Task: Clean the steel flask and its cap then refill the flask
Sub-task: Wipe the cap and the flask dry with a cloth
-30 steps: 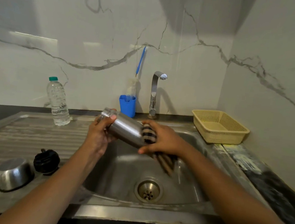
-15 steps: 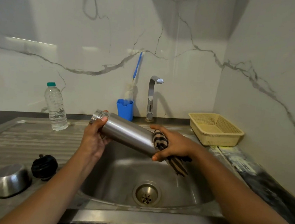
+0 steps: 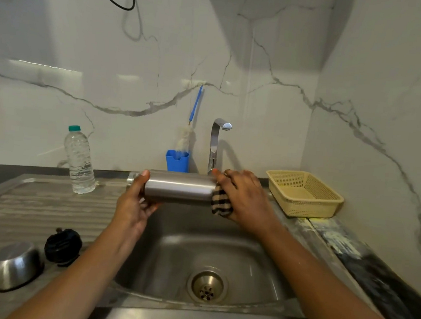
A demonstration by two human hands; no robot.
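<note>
Left hand (image 3: 134, 203) grips the neck end of the steel flask (image 3: 179, 187), thumb over the top, fingers curled under. Right hand (image 3: 244, 198) clamps a striped cloth (image 3: 221, 203) around the base end.

Head view:
- Flask is level, on its side, in the air over the back of the sink (image 3: 222, 241), open mouth pointing left. Not touching the basin.
- Black cap (image 3: 63, 245) is off, sitting on the ribbed drainer part of the bench (image 3: 34, 207), left of the sink. Steel cup lid (image 3: 15, 272) lies mouth-down just beside it.
- Plastic water bottle (image 3: 79, 160) stands at the back of the drainer, capped, nearly full.
- Tap (image 3: 215, 144) is behind the flask; no stream visible.
- Bottle brush (image 3: 194, 117) stands in the blue holder (image 3: 177, 160) beside the tap.
- Yellow basket (image 3: 303, 193) sits to the right of the sink.

Status, my read:
- Flask exterior wipe/dry is in progress, cloth at the base end.
- Inside of flask: can't tell if it's been cleaned.
- Cap and cup lid: can't tell if they've been washed; nobody's handling them.
- Refill not done: flask is open and on its side, so presumably empty. Plastic bottle looks like the likely source.
- Recapping also left.
</note>
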